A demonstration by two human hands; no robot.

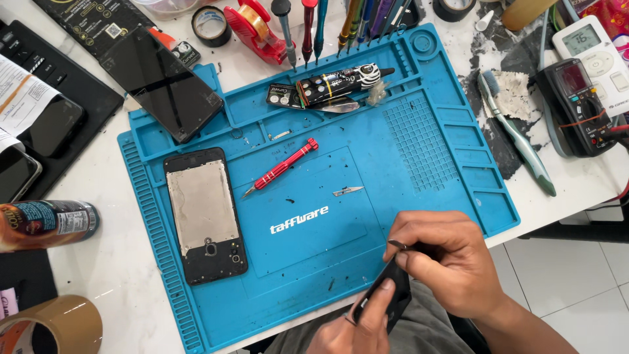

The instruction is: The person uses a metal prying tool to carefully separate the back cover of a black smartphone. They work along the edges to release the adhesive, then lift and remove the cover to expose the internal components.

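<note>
Down at the near edge of the blue work mat point(419, 170), both hands meet over the person's lap. The left hand point(357, 324) comes up from below, thumb laid along a small black part point(393, 295), fingers wrapped under it and gripping it at a tilt. The right hand point(445, 259) arches over from the right, wrist bent, knuckles up, fingers pinched tight on a thin metal tool point(398, 245) whose tip pokes out to the left, just above the black part's upper end. Whether the tip touches the part cannot be told.

The part sits off the mat's front edge, between the two hands. Up on the mat, an opened phone body point(204, 213) lies flat at the left, its grey inner plate facing up. A red screwdriver point(282, 167) lies slantwise mid-mat, a small blade point(347, 191) just to its right. A dark phone screen point(160, 82) overhangs the mat's far left corner on the white tabletop point(111, 249), and a multimeter point(576, 105) sits well to the right.
</note>
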